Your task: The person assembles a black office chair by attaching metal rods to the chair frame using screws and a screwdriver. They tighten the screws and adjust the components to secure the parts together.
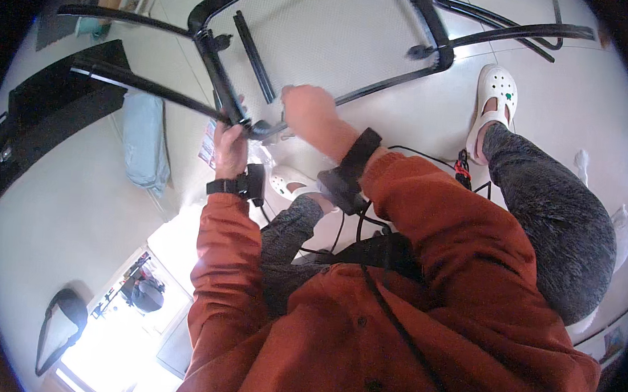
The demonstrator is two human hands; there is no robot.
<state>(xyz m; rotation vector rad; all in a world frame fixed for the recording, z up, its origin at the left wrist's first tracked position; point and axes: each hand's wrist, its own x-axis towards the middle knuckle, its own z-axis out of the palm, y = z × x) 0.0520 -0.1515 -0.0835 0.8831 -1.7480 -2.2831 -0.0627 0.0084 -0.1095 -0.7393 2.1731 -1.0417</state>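
Observation:
A black-framed mesh panel, like part of a chair (391, 85), stands tilted at the top, with black tubes (154, 92) reaching out from its sides. My left hand (230, 150) closes around its near left corner, where a tube joins it. Just right of that corner, my right hand (311, 116) is closed and slightly blurred. Whatever its fingers hold, if anything, is too small to make out. A straight black bar (254, 57) appears within the frame's outline, close to my right hand.
At the left lie a black curved panel (57, 116) and a pale blue wrapped package (145, 142). More black tubes (501, 23) are at the upper right. Dark cables (422, 154) and a red-and-black item (463, 170) lie between my feet, which wear white clogs (498, 89).

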